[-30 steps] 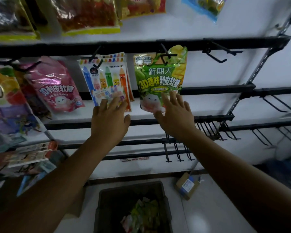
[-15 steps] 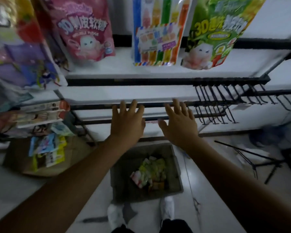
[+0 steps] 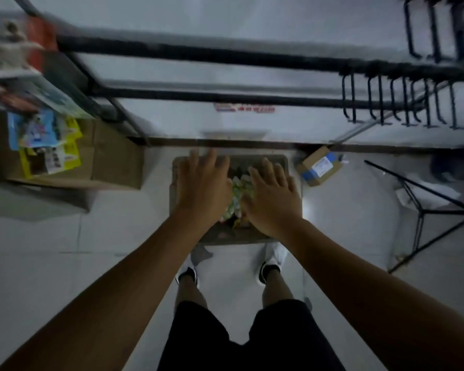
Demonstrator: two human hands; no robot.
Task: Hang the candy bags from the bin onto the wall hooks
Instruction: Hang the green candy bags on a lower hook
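Left hand (image 3: pixel 202 188) and right hand (image 3: pixel 272 199) hover over the bin (image 3: pixel 233 239) on the floor (image 3: pixel 91 236), fingers spread, holding nothing. The candy bags (image 3: pixel 237 188) lie heaped inside, between them. Best to pinch one bag by its top edge, ready to slip onto the wall hooks (image 3: pixel 402 103).

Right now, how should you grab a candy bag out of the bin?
Come straight down from above: the bin is open-topped, and the candy bags lie in a loose heap, showing between the left hand and right hand. Probably pinch the topmost bag's free edge; blur hides which.
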